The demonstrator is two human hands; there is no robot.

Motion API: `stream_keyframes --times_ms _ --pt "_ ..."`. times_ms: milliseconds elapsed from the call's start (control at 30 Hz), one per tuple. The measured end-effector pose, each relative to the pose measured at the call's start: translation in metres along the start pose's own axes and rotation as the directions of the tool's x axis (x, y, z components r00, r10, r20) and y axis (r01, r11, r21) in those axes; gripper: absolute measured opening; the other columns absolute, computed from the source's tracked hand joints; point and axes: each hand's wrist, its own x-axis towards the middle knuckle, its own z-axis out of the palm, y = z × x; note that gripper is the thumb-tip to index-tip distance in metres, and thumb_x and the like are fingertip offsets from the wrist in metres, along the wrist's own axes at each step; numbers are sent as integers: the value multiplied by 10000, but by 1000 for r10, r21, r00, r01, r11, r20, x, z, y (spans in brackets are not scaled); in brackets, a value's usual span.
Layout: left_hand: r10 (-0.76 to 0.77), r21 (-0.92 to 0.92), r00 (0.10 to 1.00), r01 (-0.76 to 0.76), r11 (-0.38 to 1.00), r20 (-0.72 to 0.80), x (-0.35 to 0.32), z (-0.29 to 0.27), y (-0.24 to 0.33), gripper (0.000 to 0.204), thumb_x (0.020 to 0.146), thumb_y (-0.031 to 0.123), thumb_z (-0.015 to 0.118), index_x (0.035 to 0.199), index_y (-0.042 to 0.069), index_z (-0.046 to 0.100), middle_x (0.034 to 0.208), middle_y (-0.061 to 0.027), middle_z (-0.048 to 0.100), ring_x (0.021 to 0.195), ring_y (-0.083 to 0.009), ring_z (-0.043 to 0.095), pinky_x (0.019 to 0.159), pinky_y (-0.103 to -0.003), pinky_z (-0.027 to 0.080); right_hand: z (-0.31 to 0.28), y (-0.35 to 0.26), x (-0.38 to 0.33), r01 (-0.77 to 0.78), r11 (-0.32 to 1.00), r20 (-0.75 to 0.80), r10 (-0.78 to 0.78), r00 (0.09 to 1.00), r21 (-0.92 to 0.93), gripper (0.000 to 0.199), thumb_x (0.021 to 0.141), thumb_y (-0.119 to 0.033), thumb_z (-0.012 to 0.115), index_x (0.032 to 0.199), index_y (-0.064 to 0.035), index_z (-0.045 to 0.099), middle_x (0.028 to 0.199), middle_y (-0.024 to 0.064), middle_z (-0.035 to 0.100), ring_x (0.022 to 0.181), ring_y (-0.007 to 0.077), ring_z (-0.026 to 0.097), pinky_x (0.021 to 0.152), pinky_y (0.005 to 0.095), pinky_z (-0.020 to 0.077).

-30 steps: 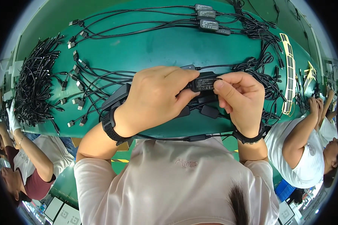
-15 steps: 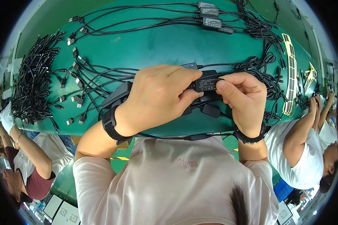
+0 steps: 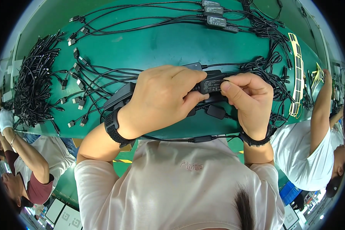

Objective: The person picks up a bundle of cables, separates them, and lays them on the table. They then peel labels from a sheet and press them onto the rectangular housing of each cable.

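Under my left hand point(image 3: 161, 96), closed with thumb and forefinger at its left end, is the flat black inline box point(image 3: 211, 87) of a USB cable. A dark label with white print covers the box's upper face. My right hand point(image 3: 251, 101) is closed too, thumb and forefinger pinched at the box's right end; whether they grip the label's edge or the casing is hidden. More black boxes point(image 3: 216, 112) lie beneath and beside my fingers. From under my left hand, black cables fan out leftward to metal USB plugs point(image 3: 81, 103).
A dense heap of black cables point(image 3: 36, 80) covers the green table's point(image 3: 153, 44) left end. Labelled cables point(image 3: 216, 21) lie across the back. Coiled cords point(image 3: 268, 69) and a yellowish label strip point(image 3: 296, 76) are at right. Another cable point(image 3: 203, 139) runs along the front edge. People work on both sides.
My hands and the box have hardly moved. The person at right has stretched an arm farther forward across the table. At left, the co-worker's gloved hands have shifted slightly.
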Motion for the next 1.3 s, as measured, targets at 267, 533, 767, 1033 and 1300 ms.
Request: stream_keyframes --times_ms 267,533,767,1033,1300 --pt "-8 7 1000 8 1000 13 -1 0 2 302 605 131 770 868 50 645 742 -80 647 625 -258 613 522 -338 479 0 0 0 14 999 -3 -14 1000 -34 80 777 5 691 842 17 646 705 49 631 560 53 514 494 172 389" --pt "38 15 999 -38 999 -34 -1 4 0 336 595 140 793 886 33 665 671 -72 621 542 -217 571 487 -289 440 3 1 -2 122 971 -45 -134 990 -203 84 747 26 708 813 28 656 699 39 621 576 61 526 506 175 389" --pt "52 35 998 -50 998 -36 1 2 2 348 594 123 790 906 30 668 596 -57 557 500 -200 522 465 -289 412 -1 9 6 608 231 263 -746 612 -760 116 686 34 721 793 11 682 646 74 588 492 172 511 443 241 395" --pt "34 31 999 -34 999 -16 6 -4 6 303 633 133 762 900 41 656 688 -77 622 565 -240 578 492 -320 452 -20 -11 11 523 205 273 -668 692 -827 186 688 -40 739 863 -8 684 716 75 592 627 207 538 574 286 431" --pt "-24 -19 992 22 1000 -127 13 -28 22 329 641 55 768 953 39 667 591 -32 545 511 -133 498 492 -242 397 -61 -43 30 494 553 404 -287 869 -671 199 720 -97 723 885 -27 637 799 75 608 727 200 568 705 302 435"
